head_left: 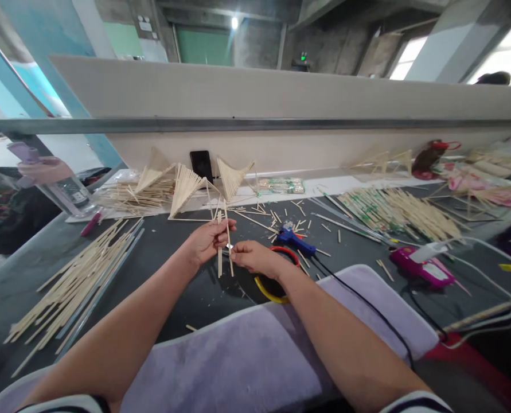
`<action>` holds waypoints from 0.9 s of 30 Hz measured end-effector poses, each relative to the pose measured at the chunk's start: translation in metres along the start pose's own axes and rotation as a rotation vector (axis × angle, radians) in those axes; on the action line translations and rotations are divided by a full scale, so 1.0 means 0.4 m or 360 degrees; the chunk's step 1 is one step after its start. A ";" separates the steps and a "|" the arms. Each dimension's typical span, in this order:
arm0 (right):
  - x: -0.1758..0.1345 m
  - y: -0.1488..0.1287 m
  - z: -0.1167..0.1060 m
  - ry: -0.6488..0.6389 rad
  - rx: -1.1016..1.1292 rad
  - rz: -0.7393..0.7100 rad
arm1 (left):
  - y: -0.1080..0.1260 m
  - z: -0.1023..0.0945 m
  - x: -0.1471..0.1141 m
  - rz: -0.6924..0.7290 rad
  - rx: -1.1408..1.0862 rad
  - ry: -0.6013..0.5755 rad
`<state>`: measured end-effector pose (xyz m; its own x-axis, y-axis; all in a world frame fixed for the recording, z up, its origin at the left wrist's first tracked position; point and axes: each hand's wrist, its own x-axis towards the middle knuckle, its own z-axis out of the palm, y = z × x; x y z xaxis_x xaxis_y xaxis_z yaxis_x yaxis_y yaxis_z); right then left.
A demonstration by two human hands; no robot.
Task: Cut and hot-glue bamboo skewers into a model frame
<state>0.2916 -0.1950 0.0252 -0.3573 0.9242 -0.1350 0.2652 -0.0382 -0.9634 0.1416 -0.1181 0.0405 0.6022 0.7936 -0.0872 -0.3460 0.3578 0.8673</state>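
My left hand [207, 240] is closed around thin wooden sticks [219, 268] that stand nearly upright over the dark table. The fingertips of my right hand [253, 257] pinch the lower part of a slightly tilted wooden stick [228, 232], whose upper part rests by my left fingers. Just right of my right hand lies a blue glue gun [299, 241] with a black cord. Partly hidden by my right wrist is a ring-shaped object with a red edge [290, 252] and a yellow edge [270, 291]. Behind my hands stand fan-shaped stick structures [187, 186].
Long loose sticks [77, 281] spread at left, near a pink-lidded bottle [53, 178]. A phone [201, 164] leans on the white partition [281, 94]. More sticks [422, 212] and a magenta power strip [422, 268] lie right. A lilac cloth [246, 367] covers the near edge.
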 end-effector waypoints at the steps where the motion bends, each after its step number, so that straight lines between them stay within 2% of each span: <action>1: 0.000 -0.001 -0.001 0.0020 -0.0066 -0.0028 | -0.001 0.000 0.000 -0.0005 0.0006 -0.0001; 7: 0.001 -0.007 -0.004 0.0136 -0.0467 -0.0166 | -0.002 -0.007 0.008 -0.0092 0.0082 -0.0039; 10: -0.001 -0.013 -0.003 0.0192 -0.0585 -0.0193 | 0.030 -0.025 0.021 -0.0101 0.0205 0.0057; 13: -0.008 -0.024 0.000 0.0298 -0.0702 -0.0151 | 0.123 -0.045 -0.009 -0.0052 0.0450 0.0253; 15: -0.009 -0.027 0.001 0.0367 -0.0808 -0.0120 | 0.212 -0.049 -0.067 0.0189 0.0681 0.0321; 17: -0.003 -0.023 0.003 0.0360 -0.0909 -0.0062 | 0.297 -0.035 -0.143 0.0500 0.1039 0.0426; 19: 0.001 -0.019 0.013 0.0319 -0.0992 -0.0051 | 0.356 -0.006 -0.215 0.0667 0.1449 0.0584; 20: 0.001 -0.018 0.020 0.0293 -0.1022 -0.0070 | 0.374 0.008 -0.244 0.0666 0.1646 0.0689; 21: 0.000 -0.018 0.028 0.0275 -0.1043 -0.0089 | 0.383 0.019 -0.263 0.0658 0.1811 0.0820; 23: -0.004 -0.020 0.040 0.0226 -0.1034 -0.0215 | 0.382 0.028 -0.274 0.0600 0.2127 0.0918; 25: -0.004 -0.022 0.042 0.0169 -0.1013 -0.0243 | 0.362 0.023 -0.248 0.0482 0.2412 0.0931; 27: -0.004 -0.024 0.034 0.0140 -0.1050 -0.0280 | 0.335 0.015 -0.203 0.0349 0.2653 0.0794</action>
<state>0.2774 -0.2013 0.0315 -0.3784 0.9239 0.0568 0.7095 0.3290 -0.6232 0.0507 -0.1378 0.1669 0.2800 0.9299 0.2385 0.8511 -0.3554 0.3864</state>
